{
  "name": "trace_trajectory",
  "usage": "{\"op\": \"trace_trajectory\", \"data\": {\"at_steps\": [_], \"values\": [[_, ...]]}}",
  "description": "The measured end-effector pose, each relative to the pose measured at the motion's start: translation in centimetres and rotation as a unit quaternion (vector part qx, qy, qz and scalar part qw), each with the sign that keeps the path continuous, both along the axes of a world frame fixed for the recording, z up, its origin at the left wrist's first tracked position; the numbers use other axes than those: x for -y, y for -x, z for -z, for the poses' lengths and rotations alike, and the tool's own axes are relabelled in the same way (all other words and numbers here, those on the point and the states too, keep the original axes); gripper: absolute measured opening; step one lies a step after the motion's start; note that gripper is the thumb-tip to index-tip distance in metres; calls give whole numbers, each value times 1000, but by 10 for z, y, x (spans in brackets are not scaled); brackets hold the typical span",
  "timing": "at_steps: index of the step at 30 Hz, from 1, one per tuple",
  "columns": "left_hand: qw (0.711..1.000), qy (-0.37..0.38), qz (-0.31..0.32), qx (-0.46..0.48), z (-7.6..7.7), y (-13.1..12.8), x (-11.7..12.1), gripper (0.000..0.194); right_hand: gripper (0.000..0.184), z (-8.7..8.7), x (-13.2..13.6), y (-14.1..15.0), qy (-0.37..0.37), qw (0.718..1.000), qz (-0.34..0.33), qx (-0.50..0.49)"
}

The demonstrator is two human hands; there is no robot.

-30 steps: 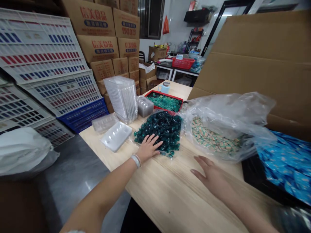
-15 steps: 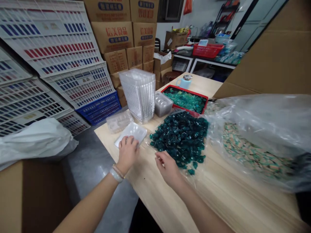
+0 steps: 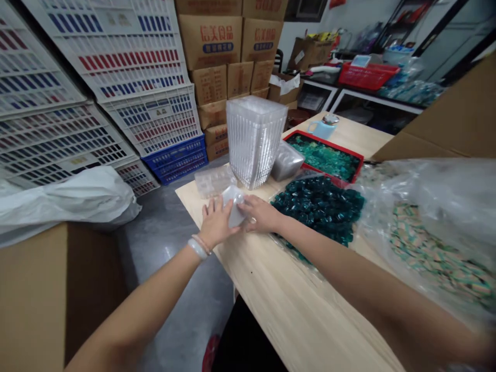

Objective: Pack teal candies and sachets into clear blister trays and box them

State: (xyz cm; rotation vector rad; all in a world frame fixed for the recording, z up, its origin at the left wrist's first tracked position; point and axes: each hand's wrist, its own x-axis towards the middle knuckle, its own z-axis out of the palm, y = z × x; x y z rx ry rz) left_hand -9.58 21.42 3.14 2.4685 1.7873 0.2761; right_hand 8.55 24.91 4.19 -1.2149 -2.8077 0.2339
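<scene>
My left hand (image 3: 217,222) and my right hand (image 3: 261,213) meet over the table, gripping a small clear plastic blister tray (image 3: 235,205) between them. The tray is tilted up, and its lower edge is hidden by my fingers. Behind them stands a tall stack of clear ribbed plastic containers (image 3: 253,139). Another clear blister tray (image 3: 214,181) lies near my left hand. A heap of dark green pods (image 3: 320,209) sits just right of my right hand. A red tray (image 3: 325,157) of lighter green pods lies beyond it.
A plastic bag of printed packets (image 3: 437,248) lies on the right of the pale wooden table (image 3: 294,294). A light blue mug (image 3: 321,129) stands at the far end. Plastic crates (image 3: 147,121) and cartons (image 3: 211,41) are stacked beyond the table's left edge, above a grey floor.
The clear tray has risen from the table into both hands. My right hand has moved left from the dark pods to the tray. The whole scene has shifted right in view.
</scene>
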Motion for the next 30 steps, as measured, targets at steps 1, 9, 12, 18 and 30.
{"op": "trace_trajectory", "data": {"at_steps": [1,9,12,18,30], "values": [[1000,19,10,-3,2,6,0,81,74,1,0,1,9,1000,-9,15],[966,99,237,9,-1,58,14,74,35,15,73,8,-26,1000,3,2],[964,98,249,9,-4,59,11,71,32,15,65,5,15,999,-6,-33],[962,102,254,-2,-3,57,8,69,26,8,39,1,122,989,-37,-74],[960,104,261,16,1,58,9,69,29,7,33,-1,155,983,-64,-79]]}}
